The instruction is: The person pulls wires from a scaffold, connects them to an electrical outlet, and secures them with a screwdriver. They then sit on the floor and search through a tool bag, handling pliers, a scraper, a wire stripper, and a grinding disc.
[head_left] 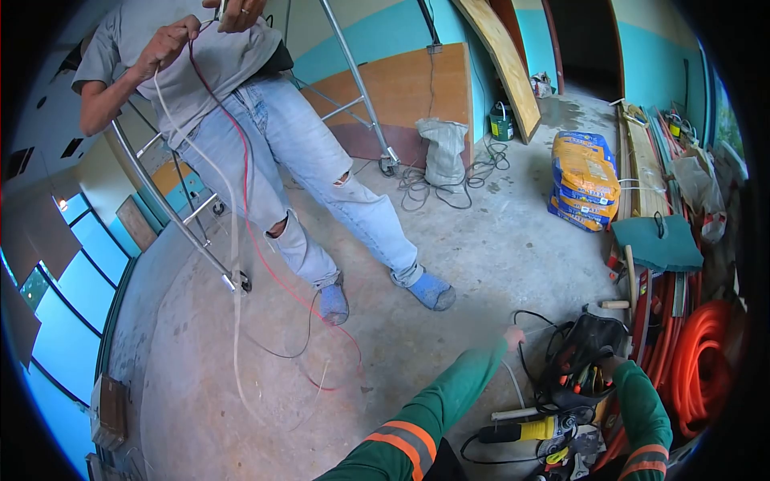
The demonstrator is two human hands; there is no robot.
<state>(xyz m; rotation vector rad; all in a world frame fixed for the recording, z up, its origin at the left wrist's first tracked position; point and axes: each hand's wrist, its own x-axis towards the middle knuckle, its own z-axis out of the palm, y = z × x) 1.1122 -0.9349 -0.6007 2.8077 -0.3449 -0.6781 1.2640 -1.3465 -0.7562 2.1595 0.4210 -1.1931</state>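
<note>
My left hand (514, 337) is low over the floor, left of a black tool bag (597, 333). Its small visible part looks closed round a black cable (525, 362), which loops toward the bag. My right hand (613, 366) reaches into the bag's right side; the bag and its contents hide the fingers. Several tools with orange and yellow handles stick up from the bag. Just below it on the floor lies a yellow and black angle grinder (536, 429) with its cord.
A person in torn jeans (309, 164) stands ahead, holding white and red wires (246, 172) by a wheeled scaffold (353, 64). Orange conduit coils (699, 369), a hammer (631, 280), a green board (659, 242) and yellow-blue sacks (584, 180) line the right side.
</note>
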